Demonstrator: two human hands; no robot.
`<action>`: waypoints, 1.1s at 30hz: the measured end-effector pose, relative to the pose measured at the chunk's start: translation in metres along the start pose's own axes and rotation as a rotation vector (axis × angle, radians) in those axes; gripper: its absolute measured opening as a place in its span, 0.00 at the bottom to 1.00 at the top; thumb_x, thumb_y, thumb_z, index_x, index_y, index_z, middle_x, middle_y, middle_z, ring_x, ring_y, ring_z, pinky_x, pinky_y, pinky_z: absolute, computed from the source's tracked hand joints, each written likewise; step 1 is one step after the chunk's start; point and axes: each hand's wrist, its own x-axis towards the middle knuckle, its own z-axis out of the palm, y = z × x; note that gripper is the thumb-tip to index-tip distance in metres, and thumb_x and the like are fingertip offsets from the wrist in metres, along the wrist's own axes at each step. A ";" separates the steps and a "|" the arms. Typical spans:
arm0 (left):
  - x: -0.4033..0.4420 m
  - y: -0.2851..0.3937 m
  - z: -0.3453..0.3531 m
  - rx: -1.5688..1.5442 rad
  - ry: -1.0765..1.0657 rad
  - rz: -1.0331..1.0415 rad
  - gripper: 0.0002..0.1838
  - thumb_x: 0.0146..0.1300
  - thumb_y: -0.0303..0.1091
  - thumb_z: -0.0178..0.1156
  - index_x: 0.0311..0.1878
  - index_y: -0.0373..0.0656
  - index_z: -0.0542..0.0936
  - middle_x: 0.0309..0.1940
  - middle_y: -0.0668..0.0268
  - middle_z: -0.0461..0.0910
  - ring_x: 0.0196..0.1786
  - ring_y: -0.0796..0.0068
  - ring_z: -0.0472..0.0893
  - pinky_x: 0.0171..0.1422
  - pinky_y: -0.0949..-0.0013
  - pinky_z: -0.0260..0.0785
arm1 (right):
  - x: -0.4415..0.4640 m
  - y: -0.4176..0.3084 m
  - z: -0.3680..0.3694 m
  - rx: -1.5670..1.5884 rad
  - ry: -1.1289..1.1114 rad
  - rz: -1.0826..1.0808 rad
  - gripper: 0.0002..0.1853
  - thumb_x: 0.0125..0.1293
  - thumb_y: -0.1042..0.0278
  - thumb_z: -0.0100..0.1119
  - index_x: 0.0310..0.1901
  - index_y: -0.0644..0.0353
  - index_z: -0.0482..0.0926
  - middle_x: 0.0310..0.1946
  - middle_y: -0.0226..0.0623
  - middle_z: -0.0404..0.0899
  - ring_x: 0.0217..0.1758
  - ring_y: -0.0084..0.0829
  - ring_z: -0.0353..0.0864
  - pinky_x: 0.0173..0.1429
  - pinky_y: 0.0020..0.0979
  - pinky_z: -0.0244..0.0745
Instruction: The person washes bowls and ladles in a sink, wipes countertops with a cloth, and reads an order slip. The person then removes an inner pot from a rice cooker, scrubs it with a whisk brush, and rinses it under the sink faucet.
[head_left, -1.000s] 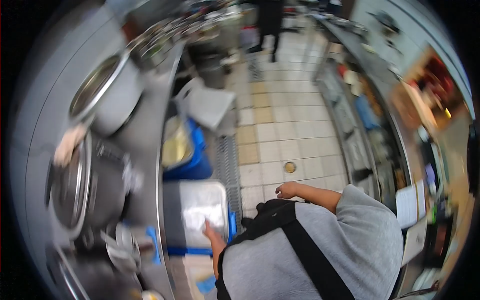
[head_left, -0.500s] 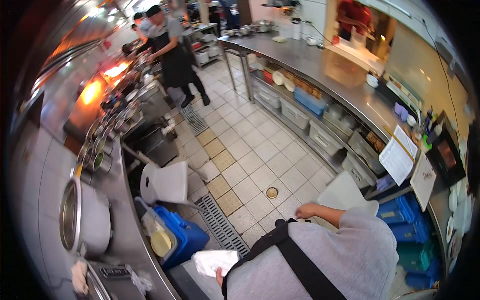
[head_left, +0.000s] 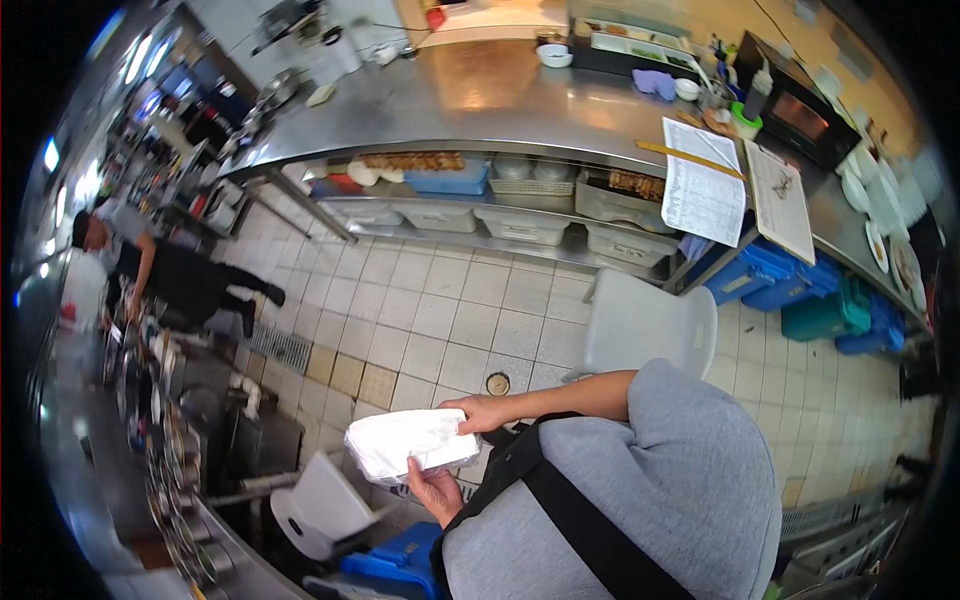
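Observation:
A white, soft-looking pack in clear plastic wrap [head_left: 395,443] is held up in front of my body. It may be paper napkins or towels, but I cannot make out its exact kind. My left hand [head_left: 436,490] grips its near side from below, with the thumb up against it. At the right end, the fingers of my right hand [head_left: 482,412] close on the pack's edge. Grey sleeve fabric and a black apron strap fill the lower part of the view.
A steel counter [head_left: 420,95] runs along the far side, with tubs on the shelf below. Paper sheets [head_left: 703,180] hang over its edge. Nearby stand a white chair [head_left: 650,325], another white chair [head_left: 325,505] and blue bins [head_left: 400,555]. A co-worker [head_left: 165,270] stands at the stoves on the left.
My view has swung to the right. The pack has come up and forward in my left hand, and my right hand, previously apart from it, now holds its right end.

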 end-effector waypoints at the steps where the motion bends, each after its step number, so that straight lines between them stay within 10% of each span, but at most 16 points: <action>1: 0.023 0.002 -0.001 -0.047 -0.004 -0.030 0.24 0.61 0.29 0.55 0.59 0.34 0.64 0.51 0.57 0.72 0.51 0.65 0.74 0.53 0.60 0.69 | 0.004 -0.004 -0.016 -0.026 -0.030 0.023 0.30 0.54 0.67 0.56 0.61 0.57 0.62 0.46 0.44 0.76 0.48 0.37 0.77 0.52 0.35 0.71; 9: 0.189 0.000 0.021 0.600 -0.030 -0.404 0.47 0.52 0.32 0.64 0.70 0.47 0.45 0.60 0.59 0.61 0.60 0.69 0.65 0.56 0.56 0.62 | 0.035 0.033 -0.111 -0.145 0.475 0.206 0.27 0.54 0.70 0.53 0.57 0.57 0.64 0.43 0.45 0.77 0.44 0.38 0.78 0.47 0.35 0.73; 15: 0.288 -0.027 0.112 0.963 -0.298 -0.296 0.33 0.56 0.30 0.60 0.65 0.47 0.59 0.53 0.63 0.67 0.51 0.72 0.69 0.51 0.63 0.66 | -0.035 0.078 -0.208 0.223 0.973 0.420 0.26 0.53 0.73 0.53 0.57 0.58 0.65 0.37 0.36 0.77 0.31 0.26 0.77 0.28 0.27 0.73; 23: 0.381 -0.142 0.350 1.545 -1.260 0.639 0.25 0.53 0.33 0.62 0.56 0.43 0.69 0.55 0.60 0.69 0.56 0.57 0.70 0.58 0.59 0.64 | -0.088 0.123 -0.379 0.525 1.416 0.274 0.25 0.57 0.73 0.56 0.58 0.54 0.66 0.37 0.30 0.77 0.32 0.23 0.76 0.29 0.26 0.73; 28: 0.431 -0.231 0.504 1.788 -1.844 1.069 0.41 0.43 0.44 0.69 0.63 0.47 0.64 0.64 0.57 0.59 0.66 0.54 0.58 0.67 0.49 0.51 | -0.113 0.187 -0.495 0.585 1.477 0.105 0.20 0.61 0.71 0.55 0.55 0.56 0.68 0.38 0.31 0.77 0.34 0.25 0.77 0.32 0.27 0.74; 33: 0.484 -0.271 0.539 1.955 -1.954 0.952 0.53 0.36 0.62 0.67 0.67 0.50 0.59 0.69 0.58 0.51 0.71 0.56 0.50 0.71 0.48 0.41 | -0.145 0.261 -0.556 0.756 1.628 0.059 0.18 0.61 0.71 0.55 0.53 0.58 0.69 0.37 0.31 0.77 0.33 0.25 0.77 0.30 0.27 0.74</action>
